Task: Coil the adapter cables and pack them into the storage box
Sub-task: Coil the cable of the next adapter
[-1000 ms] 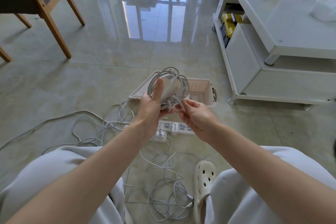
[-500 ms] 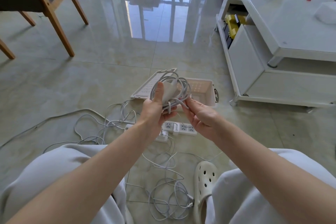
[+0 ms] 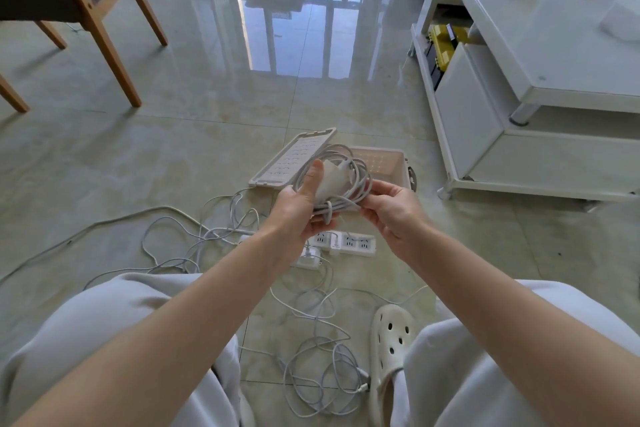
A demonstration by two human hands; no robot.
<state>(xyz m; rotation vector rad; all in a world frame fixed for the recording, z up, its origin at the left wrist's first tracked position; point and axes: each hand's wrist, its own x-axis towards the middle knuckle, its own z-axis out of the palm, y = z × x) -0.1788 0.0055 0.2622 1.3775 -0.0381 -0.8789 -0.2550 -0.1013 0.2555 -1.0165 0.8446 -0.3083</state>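
Both hands have drifted a touch right since a second ago, and the tail end is now cinched round the bundle instead of hanging free. Nearest in, a loose cable (image 3: 322, 381) lies tangled on the floor just left of the white clog (image 3: 389, 354), not yet coiled. Up from there, the power strip (image 3: 346, 243) sits under the hands with a charger (image 3: 309, 258) plugged at its left end. Now the action: left hand (image 3: 294, 210) clamps the coiled adapter cable (image 3: 341, 177), thumb pressed flat on the white adapter brick (image 3: 329, 180) so the loops can't spring apart. Right hand (image 3: 394, 206) pinches the wrapped end between fingertips, seemingly snugging the tie. Just beyond, the storage box (image 3: 398, 163) stands open with its lid (image 3: 294, 159) propped at its left, handy for the drop. Far off, chair legs (image 3: 114, 55) left, white table (image 3: 540, 45) right
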